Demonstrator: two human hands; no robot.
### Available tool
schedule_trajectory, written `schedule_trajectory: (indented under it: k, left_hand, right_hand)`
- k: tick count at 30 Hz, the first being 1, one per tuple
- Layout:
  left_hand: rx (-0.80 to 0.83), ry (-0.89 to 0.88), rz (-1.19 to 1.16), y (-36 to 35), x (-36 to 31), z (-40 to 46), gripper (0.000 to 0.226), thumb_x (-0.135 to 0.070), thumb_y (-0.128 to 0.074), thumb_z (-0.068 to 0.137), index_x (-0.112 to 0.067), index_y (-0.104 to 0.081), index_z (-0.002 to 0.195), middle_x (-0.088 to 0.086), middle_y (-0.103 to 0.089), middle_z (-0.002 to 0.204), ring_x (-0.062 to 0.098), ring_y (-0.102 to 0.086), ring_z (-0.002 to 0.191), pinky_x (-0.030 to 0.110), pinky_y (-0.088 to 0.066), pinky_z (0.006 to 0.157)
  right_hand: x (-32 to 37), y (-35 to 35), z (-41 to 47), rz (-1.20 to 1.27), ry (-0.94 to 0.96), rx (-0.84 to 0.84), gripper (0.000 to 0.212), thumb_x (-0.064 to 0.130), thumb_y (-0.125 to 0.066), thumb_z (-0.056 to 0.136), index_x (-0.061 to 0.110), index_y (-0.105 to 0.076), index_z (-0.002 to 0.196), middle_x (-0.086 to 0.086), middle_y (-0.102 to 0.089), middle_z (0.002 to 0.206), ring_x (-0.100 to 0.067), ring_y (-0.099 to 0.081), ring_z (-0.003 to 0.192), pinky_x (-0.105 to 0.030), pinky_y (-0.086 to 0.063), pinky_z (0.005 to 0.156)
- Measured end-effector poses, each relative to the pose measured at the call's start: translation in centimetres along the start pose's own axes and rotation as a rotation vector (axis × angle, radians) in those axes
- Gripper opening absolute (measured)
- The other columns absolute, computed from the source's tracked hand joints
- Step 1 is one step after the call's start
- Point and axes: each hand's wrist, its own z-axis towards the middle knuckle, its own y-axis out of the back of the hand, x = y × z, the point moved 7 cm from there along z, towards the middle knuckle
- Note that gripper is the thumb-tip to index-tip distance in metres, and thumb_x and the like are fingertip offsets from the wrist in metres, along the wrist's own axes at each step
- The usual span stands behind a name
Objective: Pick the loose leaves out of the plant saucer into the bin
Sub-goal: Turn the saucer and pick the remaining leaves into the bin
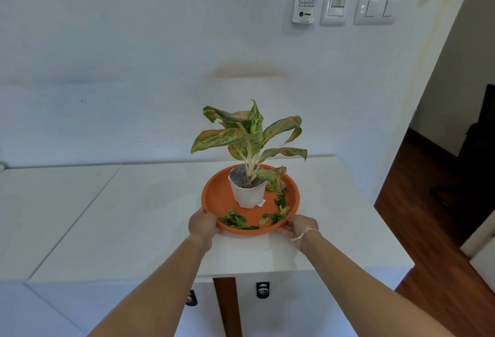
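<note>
Loose leaves [238,221] lie along saucer [214,197] front and right; left hand [202,225] and right hand [301,227] grip near rim, fingertips probably tucked underneath, hidden; bin not visible

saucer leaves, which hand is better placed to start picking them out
Probably the right hand. Both hands grip the saucer at its near rim, but more loose leaves lie toward the right side. The left hand has only a smaller clump nearby. No bin is in view.
</note>
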Motion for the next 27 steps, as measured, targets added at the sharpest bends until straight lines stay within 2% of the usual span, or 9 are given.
schedule_trajectory:
  k: [6,10,12,14,17,19,21,24,27]
  left_hand:
    - [0.000,0.051,-0.050,-1.6,0.4,-1.9,0.063,0.008,-0.040,0.091,-0.020,-0.031,0.147,0.008,-0.046,0.142,0.034,-0.052,0.122,0.040,-0.056,0.078]
    - [-0.013,0.039,-0.019,-1.2,0.2,-2.0,0.062,0.011,-0.038,0.091,-0.019,-0.033,0.145,0.010,-0.047,0.141,0.033,-0.054,0.116,0.037,-0.054,0.076]
    - [-0.017,0.038,-0.007,-0.7,0.0,-1.8,0.062,0.011,-0.039,0.090,-0.019,-0.038,0.144,0.011,-0.050,0.138,0.032,-0.057,0.112,0.035,-0.055,0.069]
    - [-0.017,0.039,-0.002,-0.2,-0.1,-1.4,0.059,0.011,-0.039,0.090,-0.017,-0.042,0.142,0.011,-0.053,0.135,0.033,-0.058,0.113,0.035,-0.056,0.068]
    - [0.006,0.048,0.002,0.4,-0.2,-0.7,0.057,0.011,-0.040,0.090,-0.017,-0.047,0.139,0.011,-0.056,0.132,0.033,-0.060,0.113,0.041,-0.057,0.078]
    - [0.039,0.051,-0.010,0.5,-0.2,-0.4,0.057,0.012,-0.040,0.089,-0.017,-0.049,0.137,0.011,-0.058,0.130,0.033,-0.060,0.111,0.045,-0.057,0.085]
    - [0.053,0.051,-0.003,0.5,-0.4,-0.4,0.057,0.012,-0.039,0.090,-0.017,-0.048,0.138,0.011,-0.058,0.130,0.033,-0.060,0.112,0.046,-0.056,0.087]
    - [0.055,0.037,0.060,0.5,-0.5,-0.2,0.057,0.009,-0.040,0.090,-0.017,-0.044,0.141,0.011,-0.056,0.132,0.033,-0.060,0.113,0.047,-0.057,0.087]
    - [0.007,-0.080,0.301,0.3,-1.7,-0.7,0.047,0.003,-0.043,0.086,-0.013,-0.053,0.129,0.014,-0.061,0.123,0.032,-0.061,0.104,0.045,-0.057,0.086]
  right_hand:
    - [-0.8,-0.6,-0.5,0.039,-0.011,0.012,0.023,-0.012,-0.042,0.089,-0.001,-0.054,0.073,-0.016,-0.059,0.074,-0.029,-0.059,0.064,-0.044,-0.054,0.076]
    - [-0.9,-0.6,-1.1,0.008,-0.034,0.050,0.021,-0.011,-0.043,0.090,-0.001,-0.054,0.075,-0.016,-0.059,0.073,-0.028,-0.058,0.064,-0.031,-0.057,0.043]
    - [-0.8,-0.3,-1.1,-0.006,-0.034,0.059,0.018,-0.010,-0.044,0.090,-0.002,-0.055,0.077,-0.016,-0.059,0.072,-0.027,-0.058,0.064,-0.027,-0.053,0.036]
    - [-0.4,0.1,-0.8,-0.028,-0.015,0.056,0.016,-0.009,-0.047,0.089,-0.003,-0.057,0.078,-0.016,-0.060,0.072,-0.028,-0.059,0.063,-0.028,-0.055,0.040]
    - [0.3,0.8,-0.1,-0.042,0.004,0.042,0.015,-0.008,-0.050,0.088,-0.004,-0.058,0.076,-0.017,-0.062,0.073,-0.028,-0.061,0.064,-0.037,-0.059,0.057]
    - [0.6,1.1,0.1,-0.057,0.008,0.043,0.016,-0.007,-0.050,0.088,-0.003,-0.058,0.075,-0.017,-0.063,0.073,-0.028,-0.062,0.064,-0.039,-0.059,0.058]
    - [0.7,1.1,0.1,-0.064,0.008,0.054,0.015,-0.007,-0.050,0.089,-0.004,-0.058,0.078,-0.017,-0.063,0.073,-0.028,-0.062,0.065,-0.039,-0.059,0.057]
    - [0.7,1.2,0.3,-0.131,0.023,0.038,0.009,-0.004,-0.051,0.089,-0.004,-0.059,0.083,-0.017,-0.063,0.073,-0.028,-0.061,0.064,-0.042,-0.057,0.071]
    - [1.4,1.4,0.5,-0.315,0.114,-0.036,0.016,0.004,-0.056,0.085,-0.002,-0.058,0.100,-0.015,-0.061,0.077,-0.027,-0.060,0.067,-0.037,-0.056,0.064]
